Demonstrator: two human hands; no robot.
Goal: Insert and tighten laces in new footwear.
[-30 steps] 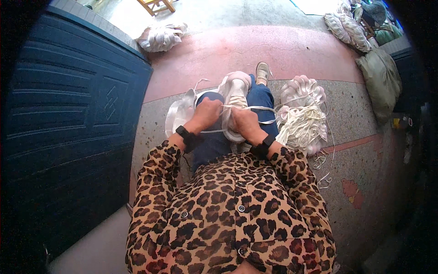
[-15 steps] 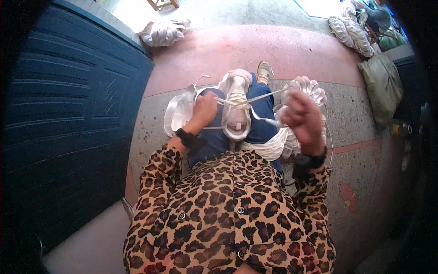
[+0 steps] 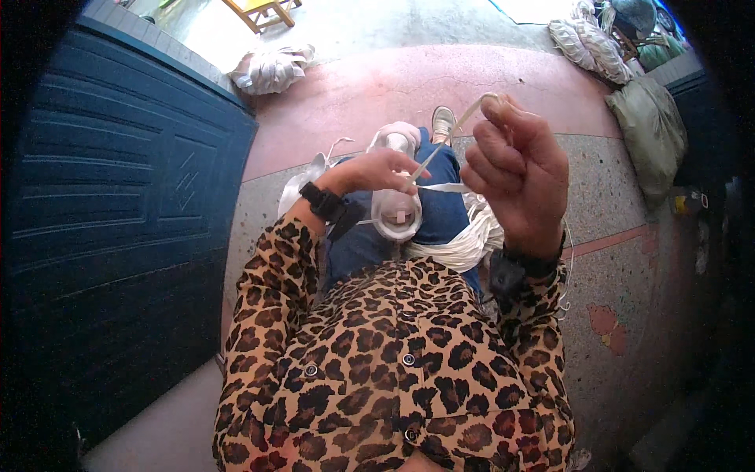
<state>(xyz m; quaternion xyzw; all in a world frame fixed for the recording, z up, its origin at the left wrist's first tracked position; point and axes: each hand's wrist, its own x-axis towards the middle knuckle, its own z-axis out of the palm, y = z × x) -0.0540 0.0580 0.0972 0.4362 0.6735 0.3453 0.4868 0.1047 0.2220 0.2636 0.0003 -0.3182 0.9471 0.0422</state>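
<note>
A pale shoe (image 3: 395, 219) lies on my lap between my thighs, its heel towards me and its middle hidden under my left hand (image 3: 377, 171). The left thumb and fingers pinch a flat white shoelace (image 3: 465, 126) just above the shoe. Higher up and to the right, my right hand (image 3: 517, 165) is closed, with the lace caught between thumb and forefinger. The lace stretches taut from there down to the left fingertips, while a second stretch of it runs sideways to the right hand's lower fingers. Another white shoe (image 3: 291, 194) sits partly hidden beside my left thigh.
A bundle of white laces (image 3: 464, 245) hangs by my right thigh. Blue panelled door (image 3: 141, 173) stands close on the left. White bundles lie on the floor (image 3: 271, 71) ahead. On the right are a greenish sack (image 3: 649, 138) and more white bundles (image 3: 590, 47).
My right hand has risen and come nearer, pulling the lace up. My left hand has moved right, over the shoe, covering its middle.
</note>
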